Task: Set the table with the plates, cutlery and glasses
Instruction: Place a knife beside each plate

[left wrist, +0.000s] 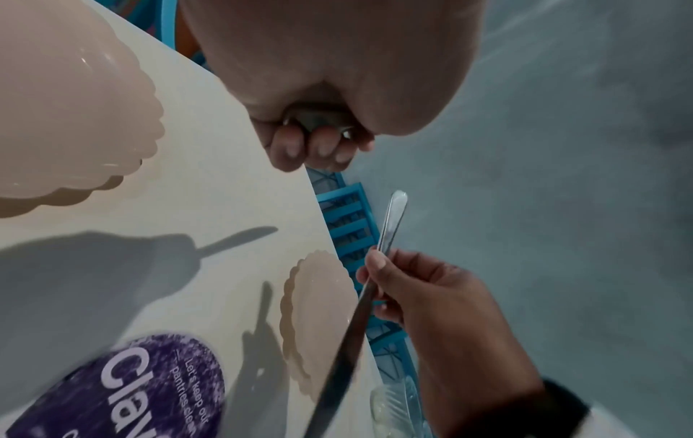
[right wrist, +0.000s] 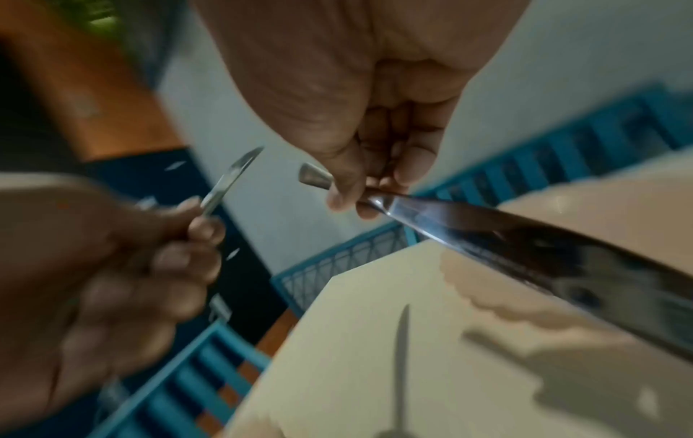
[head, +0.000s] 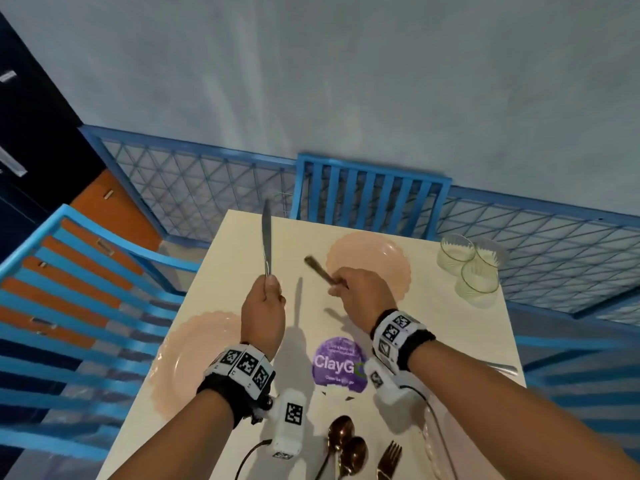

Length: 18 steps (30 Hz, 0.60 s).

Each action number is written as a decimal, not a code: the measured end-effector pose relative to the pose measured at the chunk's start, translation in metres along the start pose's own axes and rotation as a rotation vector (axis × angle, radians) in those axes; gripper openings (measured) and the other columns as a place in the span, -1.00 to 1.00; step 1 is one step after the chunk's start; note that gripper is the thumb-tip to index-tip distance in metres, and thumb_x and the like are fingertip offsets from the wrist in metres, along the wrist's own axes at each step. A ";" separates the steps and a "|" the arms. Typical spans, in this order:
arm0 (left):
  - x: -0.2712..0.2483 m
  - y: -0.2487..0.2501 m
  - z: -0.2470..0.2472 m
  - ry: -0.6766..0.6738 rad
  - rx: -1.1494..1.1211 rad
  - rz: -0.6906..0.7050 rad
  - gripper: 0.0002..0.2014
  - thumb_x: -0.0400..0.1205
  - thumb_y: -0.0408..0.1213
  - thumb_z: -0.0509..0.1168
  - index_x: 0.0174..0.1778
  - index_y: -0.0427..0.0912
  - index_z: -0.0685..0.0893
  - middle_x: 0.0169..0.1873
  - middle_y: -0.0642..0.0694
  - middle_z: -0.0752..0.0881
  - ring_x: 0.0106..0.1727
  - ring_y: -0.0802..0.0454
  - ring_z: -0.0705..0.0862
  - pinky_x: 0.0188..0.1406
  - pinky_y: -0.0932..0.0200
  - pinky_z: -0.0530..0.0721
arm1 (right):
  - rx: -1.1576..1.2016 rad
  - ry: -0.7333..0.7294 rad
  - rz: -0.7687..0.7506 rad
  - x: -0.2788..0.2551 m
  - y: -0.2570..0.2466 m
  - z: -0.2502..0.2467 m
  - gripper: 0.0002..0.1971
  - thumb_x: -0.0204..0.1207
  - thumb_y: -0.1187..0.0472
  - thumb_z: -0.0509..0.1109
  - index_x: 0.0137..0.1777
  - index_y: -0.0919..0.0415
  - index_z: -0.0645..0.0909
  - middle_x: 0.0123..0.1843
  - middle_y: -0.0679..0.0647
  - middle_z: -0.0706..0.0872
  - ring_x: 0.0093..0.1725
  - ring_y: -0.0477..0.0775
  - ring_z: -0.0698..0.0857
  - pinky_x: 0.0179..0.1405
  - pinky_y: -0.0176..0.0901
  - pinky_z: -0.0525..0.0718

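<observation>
Knives fill both fists: my left hand grips one knife blade-up at frame centre, my right hand clutches the other knife near the far plate. Swinging either carelessly could knock that plate or cross blades.

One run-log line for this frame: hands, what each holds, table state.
left hand: grips knife, upright | right hand: grips second knife | plates laid | glasses grouped at corner
</observation>
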<state>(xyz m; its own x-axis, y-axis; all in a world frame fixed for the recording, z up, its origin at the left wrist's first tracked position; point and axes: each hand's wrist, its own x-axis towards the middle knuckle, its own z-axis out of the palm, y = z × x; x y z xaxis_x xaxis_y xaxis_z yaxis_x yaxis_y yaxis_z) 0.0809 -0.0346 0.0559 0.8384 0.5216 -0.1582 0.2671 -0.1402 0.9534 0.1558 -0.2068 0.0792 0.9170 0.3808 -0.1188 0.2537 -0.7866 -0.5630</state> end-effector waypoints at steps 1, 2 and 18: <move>0.009 -0.002 0.000 -0.036 -0.026 -0.019 -0.62 0.76 0.08 0.00 -0.35 0.03 0.41 -0.42 -0.13 0.45 -0.48 -0.02 0.32 -0.47 0.04 0.30 | 0.155 0.027 0.136 0.014 -0.003 0.006 -0.93 0.59 0.19 0.46 0.00 0.08 0.77 -0.16 -0.01 0.79 -0.20 0.02 0.70 -0.27 -0.12 0.67; 0.018 -0.005 0.002 -0.080 -0.049 -0.041 -0.62 0.74 0.07 0.01 -0.36 0.04 0.43 -0.42 -0.11 0.43 -0.49 0.00 0.29 -0.47 0.05 0.26 | 0.277 0.063 0.249 0.029 -0.005 0.014 -0.96 0.54 0.19 0.50 -0.07 0.11 0.78 -0.22 0.03 0.80 -0.26 0.03 0.70 -0.30 -0.12 0.70; 0.117 -0.028 0.017 -0.289 -0.121 -0.287 -0.63 0.82 -0.13 0.04 -0.20 -0.15 0.63 -0.56 0.04 0.46 -0.60 0.09 0.29 -0.57 0.28 0.24 | 0.173 0.042 0.602 0.201 0.014 0.105 -0.88 0.47 0.27 0.52 -0.07 0.29 0.68 -0.01 0.22 0.81 0.04 0.29 0.81 -0.18 -0.09 0.68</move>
<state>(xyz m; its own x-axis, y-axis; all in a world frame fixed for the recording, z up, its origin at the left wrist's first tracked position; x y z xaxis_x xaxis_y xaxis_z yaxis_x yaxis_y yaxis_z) 0.1798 0.0159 0.0067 0.8415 0.2650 -0.4708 0.4660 0.0850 0.8807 0.3111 -0.0899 -0.0387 0.8959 -0.1267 -0.4258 -0.3612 -0.7656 -0.5323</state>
